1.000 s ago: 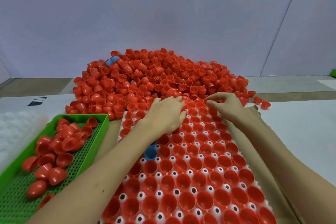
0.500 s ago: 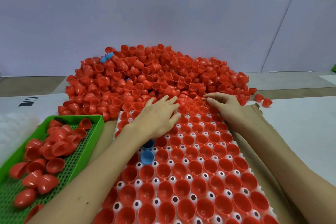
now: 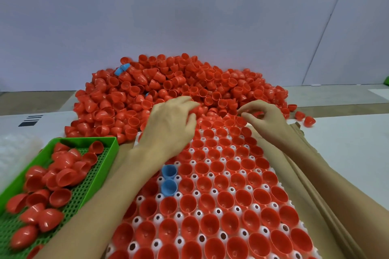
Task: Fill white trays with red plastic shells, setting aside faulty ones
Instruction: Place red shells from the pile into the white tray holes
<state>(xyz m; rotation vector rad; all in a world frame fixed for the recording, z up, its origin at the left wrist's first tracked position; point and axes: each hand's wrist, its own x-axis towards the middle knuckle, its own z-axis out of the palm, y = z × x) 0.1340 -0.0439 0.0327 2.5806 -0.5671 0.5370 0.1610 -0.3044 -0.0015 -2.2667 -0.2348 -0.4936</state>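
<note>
A white tray (image 3: pixel 214 191) runs away from me, its cups nearly all filled with red shells; two blue shells (image 3: pixel 169 178) sit in its left column. A big pile of red shells (image 3: pixel 189 82) lies behind its far end. My left hand (image 3: pixel 170 128) reaches over the tray's far left part, fingers bent down into the pile's edge with the tips hidden. At the tray's far right corner is my right hand (image 3: pixel 266 121), its thumb and fingers curled around a red shell (image 3: pixel 257 114).
A green perforated tray (image 3: pixel 109 153) at the left holds several red shells. Brown cardboard (image 3: pixel 315 195) lies under the white tray. A blue shell (image 3: pixel 122 69) sits in the pile's upper left. Two loose red shells (image 3: pixel 309 121) lie to the right. Bubble wrap (image 3: pixel 12 149) is far left.
My left hand moved forward from lying flat on the tray and bent its fingers into the pile's edge. My right hand lifted slightly and curled its fingers.
</note>
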